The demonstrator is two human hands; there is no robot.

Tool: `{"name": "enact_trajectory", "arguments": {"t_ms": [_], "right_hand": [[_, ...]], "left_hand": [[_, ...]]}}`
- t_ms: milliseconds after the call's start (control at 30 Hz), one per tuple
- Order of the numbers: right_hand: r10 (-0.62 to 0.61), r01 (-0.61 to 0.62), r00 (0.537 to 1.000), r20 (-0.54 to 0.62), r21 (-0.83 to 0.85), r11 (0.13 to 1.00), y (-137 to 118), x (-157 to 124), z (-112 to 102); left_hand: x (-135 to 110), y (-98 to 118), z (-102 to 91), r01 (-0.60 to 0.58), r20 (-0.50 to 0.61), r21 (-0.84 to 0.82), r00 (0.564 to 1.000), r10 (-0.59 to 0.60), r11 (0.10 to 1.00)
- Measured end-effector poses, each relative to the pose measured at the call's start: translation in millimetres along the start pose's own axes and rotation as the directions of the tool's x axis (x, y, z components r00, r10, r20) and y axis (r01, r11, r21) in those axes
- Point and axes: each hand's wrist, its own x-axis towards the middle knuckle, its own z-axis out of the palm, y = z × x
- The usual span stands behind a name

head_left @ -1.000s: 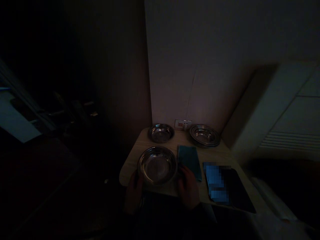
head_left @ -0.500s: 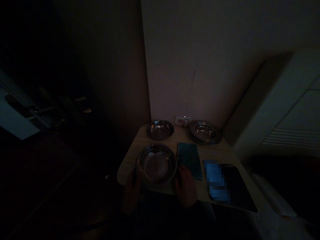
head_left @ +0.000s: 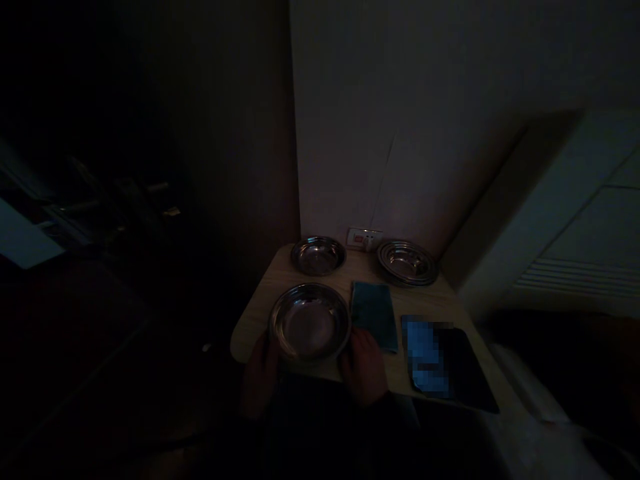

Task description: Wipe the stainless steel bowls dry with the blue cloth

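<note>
In very dim light a large steel bowl (head_left: 309, 323) sits at the near edge of a small wooden table (head_left: 260, 303). My left hand (head_left: 260, 370) grips its left rim and my right hand (head_left: 364, 363) grips its right rim, one on each side. A folded teal cloth (head_left: 374, 313) lies flat just right of the bowl, touching my right hand's fingers.
A smaller steel bowl (head_left: 319, 255) and a stack of steel plates (head_left: 407, 262) stand at the back by a wall socket (head_left: 365, 237). A dark tablet (head_left: 450, 367) lies at the near right. A wall is behind, and a white cabinet (head_left: 565, 227) stands to the right.
The view has shifted slightly; both hands stay on the large bowl's rim, and the bowl has hardly moved on the table.
</note>
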Motion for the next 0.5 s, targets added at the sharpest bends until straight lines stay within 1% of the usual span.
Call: {"name": "enact_trajectory", "arguments": {"t_ms": [200, 367, 433, 500], "right_hand": [[-0.008, 0.007, 0.999, 0.031, 0.016, 1.0, -2, 3, -4], [-0.017, 0.013, 0.998, 0.055, 0.074, 0.997, 2, 3, -9], [0.016, -0.025, 0.997, 0.074, 0.125, 0.992, 6, 1, -15], [0.11, -0.13, 0.988, 0.109, 0.193, 0.973, 13, -1, -24]], "left_hand": [[2, -3, -0.2, -0.006, -0.003, -0.031, 1.0, 0.006, 1.0], [2, -5, -0.6, -0.047, -0.041, 0.008, 0.998, 0.048, 0.999], [2, -6, -0.4, -0.027, -0.038, 0.026, 0.999, 0.028, 0.999], [3, -8, 0.1, 0.019, -0.027, 0.036, 0.999, -0.018, 0.999]]}}
